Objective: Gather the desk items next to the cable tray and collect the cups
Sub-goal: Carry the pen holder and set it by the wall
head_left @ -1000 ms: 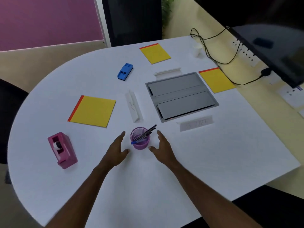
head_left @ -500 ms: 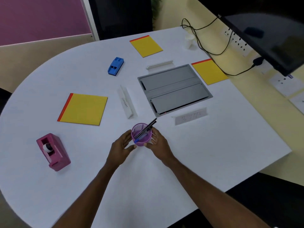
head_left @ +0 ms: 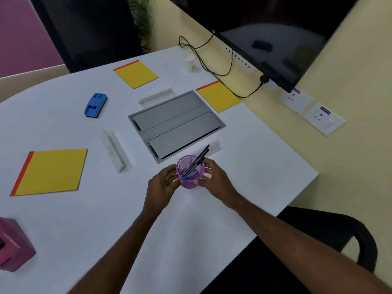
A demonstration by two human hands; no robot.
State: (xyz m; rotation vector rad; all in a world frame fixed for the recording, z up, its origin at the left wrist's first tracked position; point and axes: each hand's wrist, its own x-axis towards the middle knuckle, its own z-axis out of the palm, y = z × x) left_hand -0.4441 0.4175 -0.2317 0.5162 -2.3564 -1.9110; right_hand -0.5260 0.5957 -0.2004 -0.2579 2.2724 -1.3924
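Left hand (head_left: 162, 184) and right hand (head_left: 217, 180) grasp pen cup (head_left: 190, 183); tape dispenser (head_left: 12, 245) cut off.

1. Purple mesh cup (head_left: 190, 172): upright, possibly raised slightly, with dark pens (head_left: 197, 161) leaning toward 1 o'clock.
2. Grey cable tray (head_left: 176, 122): lids closed, near the cup's 12 o'clock.
3. White paper cup (head_left: 189, 62): upright, far off at the tray's 12 o'clock.

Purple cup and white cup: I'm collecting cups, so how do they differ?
The purple cup is mesh and holds pens; the white cup is solid, contents unseen. The left hand and right hand grip the purple cup beside the cable tray; the white cup stands untouched by the black cables. Both are upright.
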